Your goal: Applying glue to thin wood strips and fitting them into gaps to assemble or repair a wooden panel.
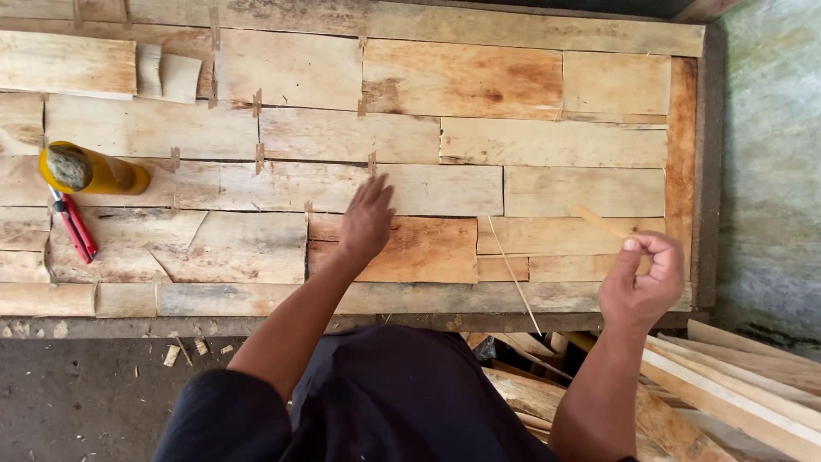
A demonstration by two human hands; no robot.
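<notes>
Pale wooden boards point(402, 184) lie patchworked on the tabletop point(701, 171); the left hand point(368, 218) rests spread flat on them, while the right hand point(643, 278) pinches a thin wood sliver point(599, 221).

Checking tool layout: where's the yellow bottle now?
In the head view, the yellow bottle lies far left on the wooden panel, just above the red-handled pliers.

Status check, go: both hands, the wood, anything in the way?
Left hand flat on wood panel, open. Right hand pinching thin wood sliver. Yellow bottle, red pliers far left, clear.
</notes>
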